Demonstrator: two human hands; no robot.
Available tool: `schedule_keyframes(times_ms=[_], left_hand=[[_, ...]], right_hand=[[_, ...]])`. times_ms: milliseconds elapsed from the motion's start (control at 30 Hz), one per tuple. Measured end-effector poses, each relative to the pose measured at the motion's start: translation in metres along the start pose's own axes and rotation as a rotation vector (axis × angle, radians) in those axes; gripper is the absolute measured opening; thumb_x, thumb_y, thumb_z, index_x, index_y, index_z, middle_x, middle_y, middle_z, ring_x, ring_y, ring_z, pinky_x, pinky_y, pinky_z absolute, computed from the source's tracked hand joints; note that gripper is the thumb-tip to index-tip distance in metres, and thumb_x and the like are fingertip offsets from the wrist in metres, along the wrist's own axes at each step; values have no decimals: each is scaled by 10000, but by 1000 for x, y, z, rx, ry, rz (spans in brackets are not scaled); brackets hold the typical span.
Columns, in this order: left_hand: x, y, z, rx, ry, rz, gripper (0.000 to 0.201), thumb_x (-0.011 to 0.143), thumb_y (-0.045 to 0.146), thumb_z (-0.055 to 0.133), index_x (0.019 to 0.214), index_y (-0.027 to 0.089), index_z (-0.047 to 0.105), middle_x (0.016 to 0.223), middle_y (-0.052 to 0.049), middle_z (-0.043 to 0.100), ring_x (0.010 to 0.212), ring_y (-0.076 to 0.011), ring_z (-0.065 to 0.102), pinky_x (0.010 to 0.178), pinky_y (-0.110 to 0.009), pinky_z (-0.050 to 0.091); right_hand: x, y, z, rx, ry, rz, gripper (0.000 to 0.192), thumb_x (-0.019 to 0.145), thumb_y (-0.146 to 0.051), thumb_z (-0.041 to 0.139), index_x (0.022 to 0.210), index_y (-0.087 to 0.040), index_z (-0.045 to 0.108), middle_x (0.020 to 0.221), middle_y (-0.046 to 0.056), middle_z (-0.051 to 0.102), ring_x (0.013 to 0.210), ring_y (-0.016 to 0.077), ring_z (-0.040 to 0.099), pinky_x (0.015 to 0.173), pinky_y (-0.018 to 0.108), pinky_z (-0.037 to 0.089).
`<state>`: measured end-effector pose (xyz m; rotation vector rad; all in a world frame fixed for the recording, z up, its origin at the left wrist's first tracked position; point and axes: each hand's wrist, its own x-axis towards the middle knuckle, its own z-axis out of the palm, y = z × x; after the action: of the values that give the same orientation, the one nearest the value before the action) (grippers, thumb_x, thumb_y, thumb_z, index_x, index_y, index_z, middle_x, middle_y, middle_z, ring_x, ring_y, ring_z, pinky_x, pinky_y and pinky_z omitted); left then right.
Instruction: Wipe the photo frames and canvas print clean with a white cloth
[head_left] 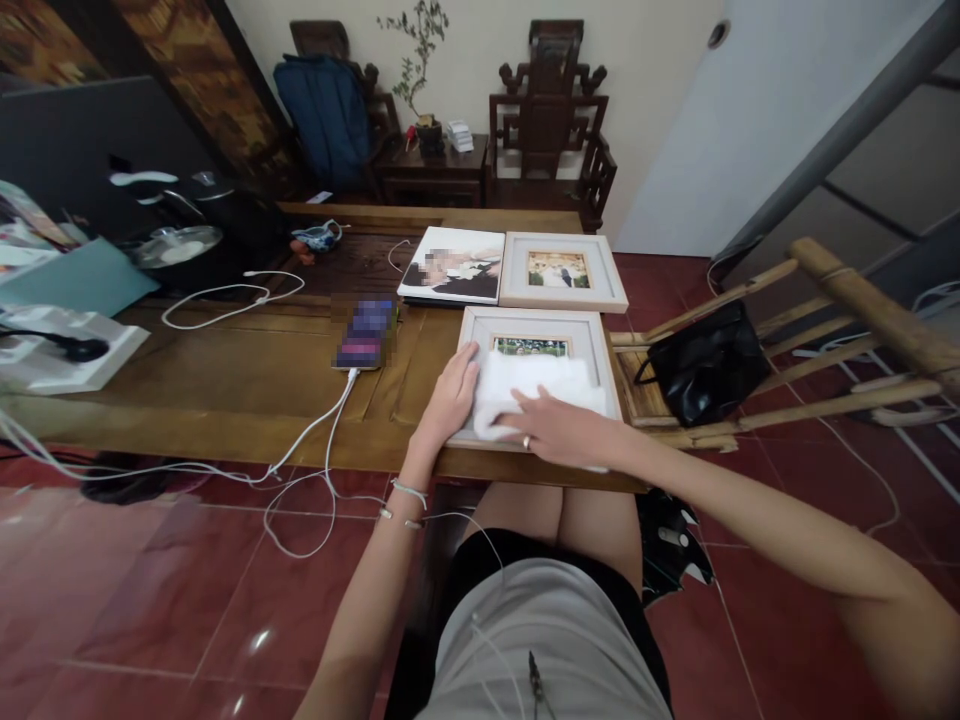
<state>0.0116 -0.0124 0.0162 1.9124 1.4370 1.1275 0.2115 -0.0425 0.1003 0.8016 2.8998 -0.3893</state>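
Note:
A light wooden picture frame (611, 380) with a wide pale mat lies flat at the table's front edge, close to my body. My left hand (448, 395) rests along its left side, fingers stretched out and touching the border. On the glass is a folded white cloth (540, 378), which covers the lower part of the photo (531, 346). My right hand (559, 428), with a ring on one finger, presses on the cloth and holds it, its thumb partly hidden in the folds. Just behind lie a second framed photo (559, 270) and a photo album or panel (452, 265).
A phone (366, 333) with a charging cable (330, 410) lies left on the wooden table (247, 370). Farther left are a power strip (97, 350) and a pot (180, 255). A bamboo chair (817, 350) holding a black bag (709, 365) stands at the right.

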Motion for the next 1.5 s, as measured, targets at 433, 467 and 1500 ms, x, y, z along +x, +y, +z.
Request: schedule_keyframes(times_ms=[433,467,1500], left_hand=[[-6,-6,-2,-125,13,50,554,1004,472,156,1480,220,284,1561,-75,280,1439,-190,262,1195,-396,211],[-5,-7,-2,-102,7,49,547,1005,464,179,1482,216,278,1559,-81,284,1438,-194,264,1193,-394,216],[2,-23,2,152,-34,248,498,845,30,367,1284,182,547,1433,-101,484,1401,-236,346,1150,-531,311]], right_hand=[[57,27,21,-176,210,154,360,871,-134,472,1177,-203,648,1515,75,365,1426,395,148,1052,744,155],[67,40,17,-201,244,171,356,872,-131,468,1171,-195,650,1513,81,366,1433,393,113,1050,756,126],[-76,14,18,-35,104,111,445,853,-63,391,1192,-259,601,1285,33,611,1403,281,291,1150,557,289]])
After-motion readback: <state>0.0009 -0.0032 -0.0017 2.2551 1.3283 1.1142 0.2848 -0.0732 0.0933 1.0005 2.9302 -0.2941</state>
